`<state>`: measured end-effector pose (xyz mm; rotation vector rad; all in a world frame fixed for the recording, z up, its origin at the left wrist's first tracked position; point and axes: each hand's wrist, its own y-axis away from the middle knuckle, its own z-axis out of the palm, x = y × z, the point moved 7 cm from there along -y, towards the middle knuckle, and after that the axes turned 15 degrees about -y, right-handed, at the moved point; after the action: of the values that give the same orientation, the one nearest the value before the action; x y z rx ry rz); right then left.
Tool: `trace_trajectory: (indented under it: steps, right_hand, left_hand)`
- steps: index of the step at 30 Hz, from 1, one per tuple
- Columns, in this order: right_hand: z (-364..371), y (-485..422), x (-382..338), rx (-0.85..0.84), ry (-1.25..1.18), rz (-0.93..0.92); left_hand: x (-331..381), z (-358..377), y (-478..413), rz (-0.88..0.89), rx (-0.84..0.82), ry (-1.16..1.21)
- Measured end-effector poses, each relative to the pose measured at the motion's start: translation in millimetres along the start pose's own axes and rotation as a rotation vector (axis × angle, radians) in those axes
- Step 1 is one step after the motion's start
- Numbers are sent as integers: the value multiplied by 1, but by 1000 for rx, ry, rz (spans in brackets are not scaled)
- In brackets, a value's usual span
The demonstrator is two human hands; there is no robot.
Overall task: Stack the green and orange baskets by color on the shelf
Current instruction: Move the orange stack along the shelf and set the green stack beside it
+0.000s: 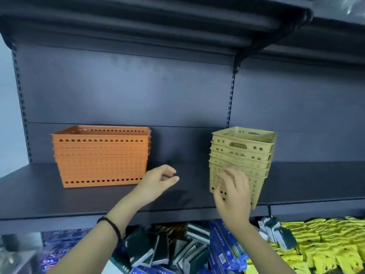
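A stack of several orange baskets (102,155) stands on the dark shelf (39,194) at the left. A stack of several pale green baskets (245,149) stands to the right, near the shelf's front edge and turned at a slight angle. My right hand (231,194) lies flat with spread fingers against the near side of the green stack. My left hand (158,180) hovers over the shelf between the two stacks, just right of the orange one, fingers loosely curled and holding nothing. A dark band circles my left wrist.
Another dark shelf (158,22) overhangs above, held by a bracket (239,62). Below the shelf's front edge lie blue boxes (223,246), dark packets (154,250) and yellow packets (339,244). Bare shelf surface lies between and beside the stacks.
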<state>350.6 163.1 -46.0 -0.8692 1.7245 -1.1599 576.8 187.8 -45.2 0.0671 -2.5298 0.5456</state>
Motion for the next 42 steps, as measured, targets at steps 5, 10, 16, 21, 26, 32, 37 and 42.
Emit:
trace_trajectory:
  steps: [5,10,16,21,26,32,37,42]
  right_hand:
    - [-70,-1,82,89,60,227]
    - [-78,-3,123,-170,-181,264]
    - [-61,16,120,-241,-277,192]
    - [-38,9,94,-451,-374,53]
    - [-42,-2,105,-344,-476,127]
    - [-89,-24,189,76,-189,317]
    - [-64,-21,206,-159,-441,485]
    - [-41,-25,208,-218,-417,522]
  left_hand:
    - [84,59,-19,19,97,132]
    - [140,103,-24,-26,224,285]
    - [144,114,-22,-104,398,383]
    - [122,105,-26,-144,448,362]
    - [104,99,-36,-210,535,346]
    - [79,111,-42,-375,447,419]
    - [69,112,-45,-464,424,384]
    - [52,105,-54,-564,424,498]
